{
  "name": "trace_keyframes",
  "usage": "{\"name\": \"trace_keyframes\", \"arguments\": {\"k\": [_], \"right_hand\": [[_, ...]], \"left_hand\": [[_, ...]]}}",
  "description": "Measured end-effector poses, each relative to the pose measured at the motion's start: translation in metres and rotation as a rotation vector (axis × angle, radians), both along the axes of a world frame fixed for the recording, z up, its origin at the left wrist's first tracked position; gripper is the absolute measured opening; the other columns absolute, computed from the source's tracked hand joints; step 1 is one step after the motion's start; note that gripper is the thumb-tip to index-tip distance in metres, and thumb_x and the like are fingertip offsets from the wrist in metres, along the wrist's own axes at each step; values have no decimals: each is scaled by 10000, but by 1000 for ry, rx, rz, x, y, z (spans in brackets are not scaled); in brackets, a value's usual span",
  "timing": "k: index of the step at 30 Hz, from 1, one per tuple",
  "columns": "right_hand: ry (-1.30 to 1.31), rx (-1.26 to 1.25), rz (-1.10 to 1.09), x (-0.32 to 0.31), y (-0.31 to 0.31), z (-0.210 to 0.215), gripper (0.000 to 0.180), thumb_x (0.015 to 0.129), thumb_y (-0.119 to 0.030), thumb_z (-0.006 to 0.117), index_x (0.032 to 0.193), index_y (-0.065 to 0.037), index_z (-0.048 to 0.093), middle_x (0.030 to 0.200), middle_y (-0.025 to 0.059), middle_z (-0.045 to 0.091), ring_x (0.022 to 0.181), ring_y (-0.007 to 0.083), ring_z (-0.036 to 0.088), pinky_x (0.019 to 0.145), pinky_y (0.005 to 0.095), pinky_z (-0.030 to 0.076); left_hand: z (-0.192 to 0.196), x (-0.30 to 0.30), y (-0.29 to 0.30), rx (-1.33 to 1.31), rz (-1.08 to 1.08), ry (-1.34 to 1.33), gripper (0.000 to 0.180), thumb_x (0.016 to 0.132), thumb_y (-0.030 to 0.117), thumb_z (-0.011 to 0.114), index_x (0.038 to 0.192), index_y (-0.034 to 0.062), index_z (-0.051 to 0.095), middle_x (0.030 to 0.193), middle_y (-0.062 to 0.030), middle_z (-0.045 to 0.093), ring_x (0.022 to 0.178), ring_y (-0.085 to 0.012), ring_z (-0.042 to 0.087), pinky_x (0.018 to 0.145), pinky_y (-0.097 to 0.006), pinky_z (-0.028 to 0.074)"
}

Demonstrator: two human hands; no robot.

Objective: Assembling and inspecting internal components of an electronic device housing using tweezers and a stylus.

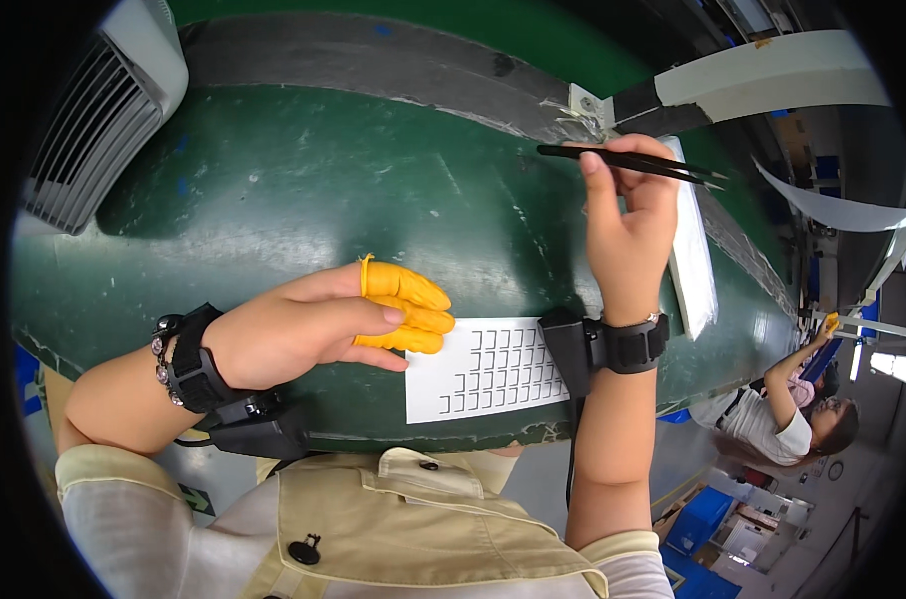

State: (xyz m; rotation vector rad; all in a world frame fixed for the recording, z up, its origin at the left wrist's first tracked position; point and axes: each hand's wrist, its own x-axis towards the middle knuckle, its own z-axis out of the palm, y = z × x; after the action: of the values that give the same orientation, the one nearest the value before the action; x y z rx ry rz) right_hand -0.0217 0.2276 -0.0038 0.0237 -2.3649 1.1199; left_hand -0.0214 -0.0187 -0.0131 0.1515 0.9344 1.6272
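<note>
Currently, right hand [630, 240]: closed on a pair of slim black tweezers with pale pointed tips [632, 160] — I see thumb and fingers pinching the shaft, the tips slightly apart and pointing right.
Tweezers: raised in my view over the far right of the glossy dark-green tabletop [303, 180], beyond the sheet.
Left hand [318, 324]: loosely open, fingers side by side, and I see nothing held; whether the thumb touches the fingers I cannot tell.
Yellow rubber finger covers [398, 285]: on three left fingers, overlapping the corner of the sheet as I view it — contact unclear.
White sheet printed with rows of small black brackets [493, 369]: flat near the front edge, between the forearms.
Long flat white bundle [692, 250]: on the tabletop, just right of the right hand.
Hands: well apart.
</note>
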Motion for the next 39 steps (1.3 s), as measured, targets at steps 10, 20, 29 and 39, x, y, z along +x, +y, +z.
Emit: {"name": "trace_keyframes", "arguments": {"k": [10, 20, 29, 39], "right_hand": [[17, -103, 19, -2, 0, -2, 143, 762, -16, 561, 869, 8, 470, 752, 60, 581, 572, 62, 505, 530, 181, 400], [-63, -95, 38, -5, 2, -11, 155, 764, -25, 563, 885, -1, 469, 761, 57, 597, 569, 60, 503, 522, 177, 393], [-99, -86, 24, -3, 1, -9, 148, 772, -32, 555, 889, -8, 468, 771, 57, 604, 585, 63, 504, 531, 182, 397], [-36, -132, -7, -6, 2, -11, 151, 766, -40, 574, 886, -5, 489, 754, 28, 569, 607, 48, 494, 543, 173, 396]], "left_hand": [[-2, -2, -1, 22, 50, -122, 335, 840, 111, 411, 1158, 6, 401, 1159, -97, 449, 1079, -196, 446, 882, -318, 379], [2, -1, 0, -11, 27, -33, 372, 836, 100, 383, 1190, -10, 355, 1211, -156, 411, 1121, -258, 414, 891, -362, 373], [1, -1, -1, -2, 25, -52, 329, 859, 113, 382, 1167, -4, 387, 1170, -109, 436, 1089, -202, 436, 885, -329, 385], [4, -3, -1, -44, 12, -39, 324, 857, 111, 386, 1165, 11, 401, 1161, -100, 448, 1081, -191, 443, 882, -324, 383]]}}
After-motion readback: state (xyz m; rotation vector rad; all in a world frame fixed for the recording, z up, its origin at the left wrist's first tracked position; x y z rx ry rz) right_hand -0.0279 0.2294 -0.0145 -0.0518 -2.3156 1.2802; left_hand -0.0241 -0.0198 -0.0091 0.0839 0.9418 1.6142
